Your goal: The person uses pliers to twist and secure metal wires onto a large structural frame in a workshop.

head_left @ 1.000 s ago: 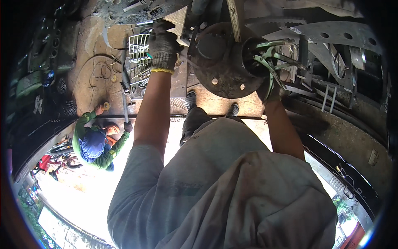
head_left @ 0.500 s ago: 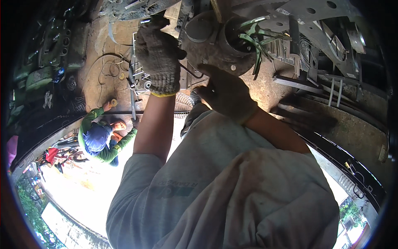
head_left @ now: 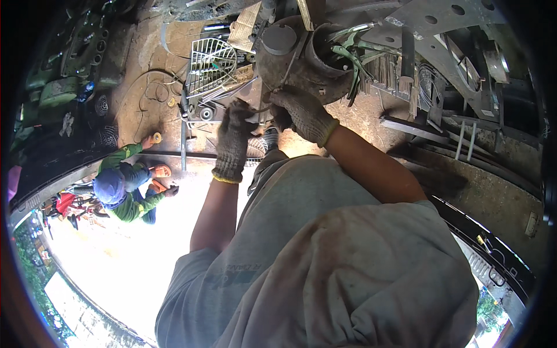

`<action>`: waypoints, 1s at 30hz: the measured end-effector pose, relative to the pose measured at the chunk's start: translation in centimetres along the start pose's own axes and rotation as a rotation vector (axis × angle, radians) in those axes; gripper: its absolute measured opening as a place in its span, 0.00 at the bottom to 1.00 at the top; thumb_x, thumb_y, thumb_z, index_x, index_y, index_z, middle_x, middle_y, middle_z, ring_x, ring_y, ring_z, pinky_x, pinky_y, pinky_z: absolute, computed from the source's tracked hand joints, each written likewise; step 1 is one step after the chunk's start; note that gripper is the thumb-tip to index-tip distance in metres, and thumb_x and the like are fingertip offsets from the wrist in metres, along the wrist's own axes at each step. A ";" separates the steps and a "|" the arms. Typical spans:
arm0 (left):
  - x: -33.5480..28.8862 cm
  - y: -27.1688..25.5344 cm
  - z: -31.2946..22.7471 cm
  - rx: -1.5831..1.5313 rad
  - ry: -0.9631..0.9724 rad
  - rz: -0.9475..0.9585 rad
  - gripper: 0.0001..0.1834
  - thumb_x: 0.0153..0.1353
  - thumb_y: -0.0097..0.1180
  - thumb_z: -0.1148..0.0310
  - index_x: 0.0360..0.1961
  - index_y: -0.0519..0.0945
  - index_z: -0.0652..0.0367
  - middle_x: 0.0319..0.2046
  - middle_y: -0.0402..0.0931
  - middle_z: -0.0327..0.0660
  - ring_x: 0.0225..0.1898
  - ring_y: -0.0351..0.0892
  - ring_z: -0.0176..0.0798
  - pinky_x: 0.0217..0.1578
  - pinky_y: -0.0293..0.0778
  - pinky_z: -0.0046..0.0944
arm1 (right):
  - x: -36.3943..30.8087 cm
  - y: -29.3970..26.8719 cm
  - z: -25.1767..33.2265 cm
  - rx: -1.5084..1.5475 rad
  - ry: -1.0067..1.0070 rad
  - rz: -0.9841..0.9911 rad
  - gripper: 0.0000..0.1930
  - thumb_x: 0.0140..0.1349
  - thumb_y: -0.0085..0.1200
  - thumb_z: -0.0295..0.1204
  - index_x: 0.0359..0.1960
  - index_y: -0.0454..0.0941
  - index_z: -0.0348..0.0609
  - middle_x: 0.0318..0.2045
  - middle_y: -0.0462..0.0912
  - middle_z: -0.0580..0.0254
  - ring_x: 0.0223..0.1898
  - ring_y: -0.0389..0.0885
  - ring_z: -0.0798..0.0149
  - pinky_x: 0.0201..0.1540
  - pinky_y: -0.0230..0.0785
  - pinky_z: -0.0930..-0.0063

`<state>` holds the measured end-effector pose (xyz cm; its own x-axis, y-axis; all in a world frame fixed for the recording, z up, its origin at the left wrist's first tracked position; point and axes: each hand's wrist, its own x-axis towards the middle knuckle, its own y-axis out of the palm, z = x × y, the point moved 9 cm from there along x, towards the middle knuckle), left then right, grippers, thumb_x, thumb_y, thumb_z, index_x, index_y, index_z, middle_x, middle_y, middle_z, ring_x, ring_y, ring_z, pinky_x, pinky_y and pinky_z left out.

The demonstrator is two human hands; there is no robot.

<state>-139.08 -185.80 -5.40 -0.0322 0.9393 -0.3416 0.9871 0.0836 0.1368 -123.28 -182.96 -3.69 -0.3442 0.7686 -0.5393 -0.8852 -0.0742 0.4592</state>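
Both my hands wear dirty knitted work gloves with yellow cuffs. A short stretch of thin dark cable (head_left: 262, 109) spans the gap between them. My left hand (head_left: 232, 142) is nearer my body, its thumb and fingertips curled round the cable's left end. My right hand (head_left: 304, 116) is closed on the other end, its fingers bent and partly hidden behind the glove. Just beyond the hands stands a heavy dark rounded metal piece (head_left: 278, 66) with an open cylinder (head_left: 325, 49) on it. Several green-handled locking clamps (head_left: 354, 55) hang on the cylinder's rim.
A white wire grille (head_left: 200, 64) and metal rods lie to the left on the workbench. Steel plates with holes (head_left: 430, 20) and long bars (head_left: 415, 124) crowd the right. A co-worker in a blue head covering (head_left: 109, 187) and green sleeves crouches at left.
My left hand has come back toward my body, uncovering the wire grille. My right hand has moved slightly and turned, its fingers now curled. The co-worker has shifted left and drawn one arm in.
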 end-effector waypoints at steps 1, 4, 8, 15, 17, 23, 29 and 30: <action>-0.9 1.0 1.7 -0.109 -0.139 0.063 0.27 0.72 0.42 0.48 0.55 0.74 0.61 0.39 0.80 0.40 0.34 0.79 0.33 0.35 0.81 0.36 | 0.4 0.0 -0.4 -0.003 0.017 0.001 0.09 0.66 0.55 0.32 0.33 0.78 0.39 0.20 0.77 0.62 0.17 0.73 0.69 0.20 0.67 0.73; 0.0 2.1 0.7 -0.086 -0.039 0.058 0.25 0.72 0.44 0.48 0.51 0.77 0.60 0.36 0.81 0.42 0.29 0.80 0.34 0.30 0.79 0.34 | 1.9 -0.8 -1.9 -0.022 0.060 0.040 0.09 0.67 0.54 0.34 0.38 0.79 0.42 0.25 0.79 0.65 0.21 0.76 0.72 0.22 0.68 0.78; 3.3 1.6 2.2 -0.256 -0.120 -0.019 0.20 0.70 0.51 0.52 0.44 0.78 0.60 0.30 0.80 0.42 0.23 0.79 0.35 0.26 0.80 0.37 | 1.0 -1.7 -1.7 -0.031 0.180 -0.140 0.12 0.70 0.51 0.37 0.44 0.80 0.42 0.31 0.82 0.63 0.26 0.79 0.73 0.28 0.72 0.79; 5.3 3.4 2.9 -0.348 -0.127 0.055 0.17 0.70 0.47 0.58 0.46 0.77 0.62 0.34 0.81 0.45 0.29 0.84 0.42 0.31 0.84 0.44 | -5.4 -6.8 -1.1 -0.280 0.135 -0.120 0.19 0.72 0.46 0.42 0.55 0.77 0.43 0.38 0.83 0.57 0.29 0.80 0.70 0.34 0.74 0.77; 5.4 4.4 1.9 -0.292 -0.130 0.046 0.18 0.70 0.47 0.59 0.47 0.77 0.63 0.34 0.81 0.47 0.29 0.84 0.42 0.31 0.84 0.44 | -7.4 -9.0 -1.3 -0.234 0.109 -0.174 0.19 0.71 0.48 0.42 0.54 0.77 0.42 0.37 0.82 0.59 0.29 0.80 0.69 0.34 0.75 0.75; 5.5 4.8 2.9 -0.350 -0.183 0.073 0.18 0.72 0.43 0.60 0.51 0.75 0.63 0.36 0.81 0.47 0.34 0.84 0.44 0.33 0.85 0.46 | -10.1 -13.3 -1.7 -0.187 0.093 -0.276 0.18 0.71 0.48 0.41 0.54 0.77 0.44 0.37 0.81 0.61 0.31 0.80 0.68 0.37 0.74 0.75; 6.6 5.8 1.2 -0.158 0.089 0.238 0.18 0.72 0.43 0.60 0.51 0.73 0.63 0.39 0.81 0.47 0.37 0.85 0.44 0.35 0.85 0.47 | -9.9 -14.4 -1.9 -0.179 0.044 -0.271 0.18 0.72 0.46 0.40 0.55 0.76 0.43 0.37 0.80 0.61 0.31 0.79 0.70 0.35 0.73 0.77; 6.9 5.7 1.7 -0.108 0.098 0.234 0.18 0.73 0.42 0.60 0.50 0.73 0.63 0.39 0.81 0.47 0.36 0.85 0.43 0.35 0.86 0.47 | -9.8 -14.5 -1.8 -0.180 0.040 -0.280 0.19 0.72 0.44 0.40 0.56 0.75 0.43 0.37 0.80 0.61 0.30 0.78 0.71 0.32 0.72 0.78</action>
<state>-133.46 -179.37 -8.58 0.1750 0.9645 -0.1978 0.9471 -0.1100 0.3015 -107.65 -190.50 -6.32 -0.0889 0.7497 -0.6558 -0.9869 0.0225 0.1595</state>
